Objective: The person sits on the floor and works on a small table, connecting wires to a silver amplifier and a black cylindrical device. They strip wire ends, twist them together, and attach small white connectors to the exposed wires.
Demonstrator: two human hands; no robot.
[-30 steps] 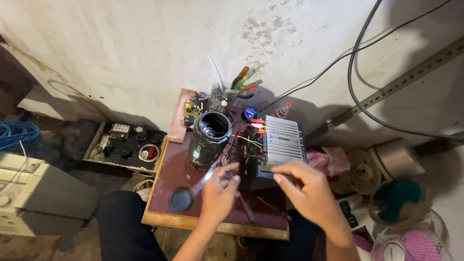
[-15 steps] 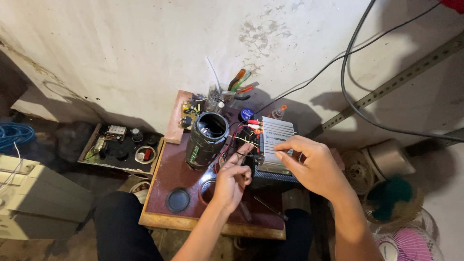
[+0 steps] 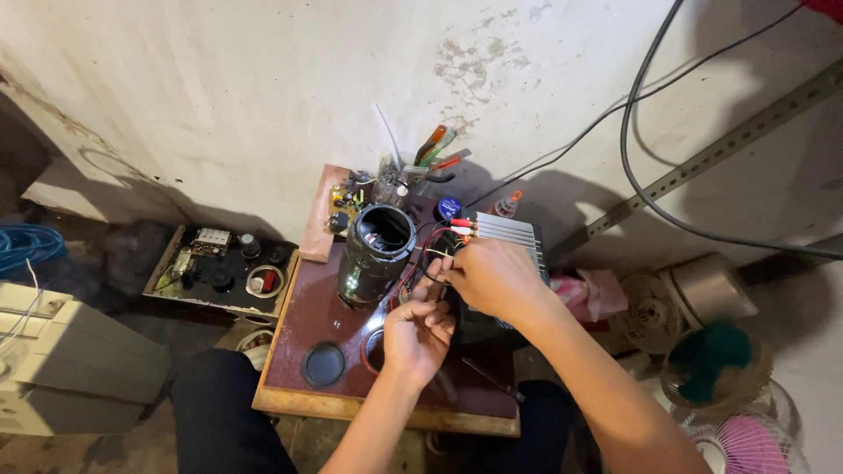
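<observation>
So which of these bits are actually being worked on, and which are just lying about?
In hand:
left hand and right hand at the wires
black cylinder
finned box

Lying about:
tool cup
parts tray
pink fan
blue cable

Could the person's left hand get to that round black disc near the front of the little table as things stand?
Probably yes. The left hand sits just right of the black disc, and the stretch of table between them looks bare, with nothing lying across the way.
</observation>
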